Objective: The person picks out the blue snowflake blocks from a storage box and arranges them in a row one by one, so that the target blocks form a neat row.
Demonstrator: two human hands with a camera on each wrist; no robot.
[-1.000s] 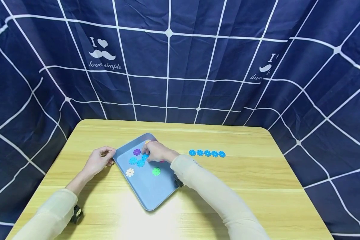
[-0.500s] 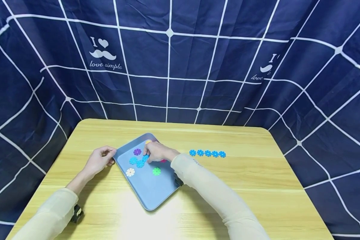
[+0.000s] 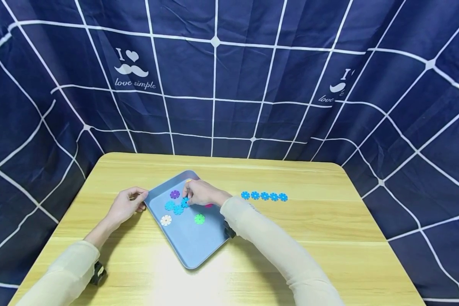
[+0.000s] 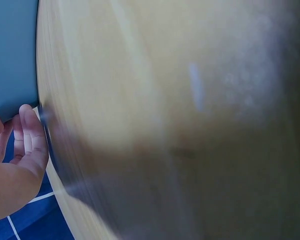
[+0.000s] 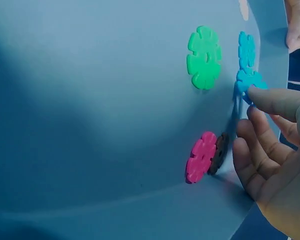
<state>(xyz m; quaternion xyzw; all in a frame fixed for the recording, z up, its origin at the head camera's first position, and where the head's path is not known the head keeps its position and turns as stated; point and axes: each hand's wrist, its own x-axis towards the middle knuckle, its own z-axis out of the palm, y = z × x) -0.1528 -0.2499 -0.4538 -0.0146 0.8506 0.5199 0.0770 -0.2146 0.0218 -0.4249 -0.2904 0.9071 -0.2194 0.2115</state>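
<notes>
In the head view, my left hand (image 3: 128,203) holds the left corner of a blue-grey tray (image 3: 193,250), thumb and fingers at its rim. My right hand (image 3: 202,192) reaches over the tray and pinches a blue snowflake disc (image 5: 249,82) between thumb and index finger. Two lighter blue discs (image 3: 178,209) lie right beside it. Around them in the tray are a purple disc (image 3: 174,194), a white disc (image 3: 166,219) and a green disc (image 3: 199,219). The right wrist view shows a pink disc (image 5: 201,157) overlapping a dark brown one (image 5: 219,154) below the fingers.
A row of several blue snowflake discs (image 3: 264,196) lies on the wooden table (image 3: 310,263) to the right of the tray. A dark blue curtain (image 3: 237,76) with white lines hangs behind the table and along its sides.
My right hand has shifted very slightly, and the pinched blue disc has tilted a little against the lighter ones. My left hand keeps its place at the tray's corner.
</notes>
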